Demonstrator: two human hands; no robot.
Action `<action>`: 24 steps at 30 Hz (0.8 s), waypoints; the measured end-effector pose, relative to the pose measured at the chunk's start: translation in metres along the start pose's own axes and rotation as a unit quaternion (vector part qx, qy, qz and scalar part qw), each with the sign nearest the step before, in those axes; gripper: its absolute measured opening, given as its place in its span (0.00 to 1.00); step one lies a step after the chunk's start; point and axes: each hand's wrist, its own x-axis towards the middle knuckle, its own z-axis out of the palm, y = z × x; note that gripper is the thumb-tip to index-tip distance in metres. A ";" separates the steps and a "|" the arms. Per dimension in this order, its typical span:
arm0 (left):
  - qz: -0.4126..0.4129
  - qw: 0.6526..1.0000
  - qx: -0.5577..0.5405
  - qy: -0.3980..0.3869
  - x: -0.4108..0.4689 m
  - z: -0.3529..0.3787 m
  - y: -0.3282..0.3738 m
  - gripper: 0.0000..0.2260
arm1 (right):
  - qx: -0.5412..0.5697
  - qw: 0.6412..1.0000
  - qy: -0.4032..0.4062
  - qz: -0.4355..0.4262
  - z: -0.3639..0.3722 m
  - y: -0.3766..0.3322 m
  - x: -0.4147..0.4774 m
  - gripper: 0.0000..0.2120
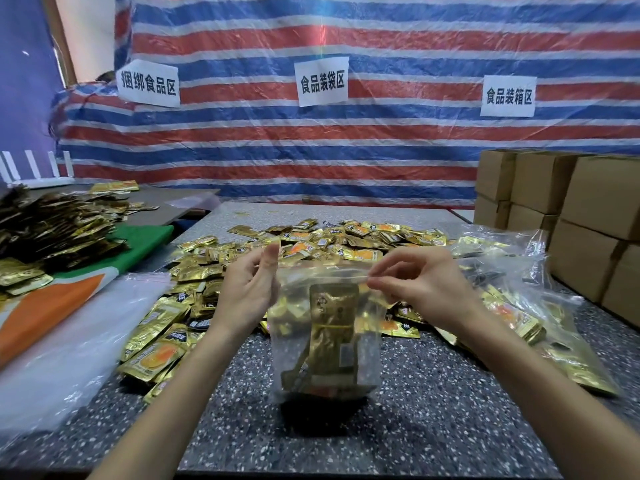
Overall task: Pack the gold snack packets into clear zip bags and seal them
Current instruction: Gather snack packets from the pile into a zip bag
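Head view: right hand (pixel 420 284) seemingly pinching zip bag (pixel 325 341).

Even, moderately bright overhead light is recorded throughout. A dark shadow is cast on the speckled table (pixel 433 410) directly beneath the clear zip bag (pixel 325 341). Glare is noted on the gold packets (pixel 311 247) and loose plastic (pixel 69 341) at left. Straight lines are bowed at the edges by wide-angle distortion. Slight softness is observed overall.

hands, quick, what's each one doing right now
Left hand: fingers loosely open, resting against the left edge of the clear zip bag.
Right hand: pinching the bag's top strip shut.
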 end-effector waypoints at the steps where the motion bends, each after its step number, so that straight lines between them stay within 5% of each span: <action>1: -0.030 0.998 -0.048 -0.024 -0.002 0.000 -0.003 0.26 | 0.031 0.999 0.012 0.013 0.001 0.001 0.000 0.05; 4: -0.092 0.982 -0.113 -0.117 -0.006 -0.009 -0.012 0.35 | 0.063 0.996 0.031 0.060 0.000 0.006 0.001 0.15; 9: -0.135 0.960 -0.148 -0.197 -0.009 -0.025 -0.018 0.04 | 0.036 0.993 0.003 0.113 -0.009 0.012 0.004 0.06; 14: -0.137 0.977 -0.122 -0.114 -0.010 -0.020 -0.019 0.05 | -0.017 0.991 -0.049 0.121 -0.017 0.015 0.004 0.01; 21: -0.036 0.994 -0.080 -0.063 -0.007 -0.016 -0.009 0.05 | -0.010 0.990 -0.091 0.110 -0.027 0.015 0.005 0.02; 24: -0.018 0.993 -0.111 -0.040 -0.007 -0.015 -0.003 0.06 | 0.024 0.983 -0.147 0.104 -0.034 0.014 0.004 0.09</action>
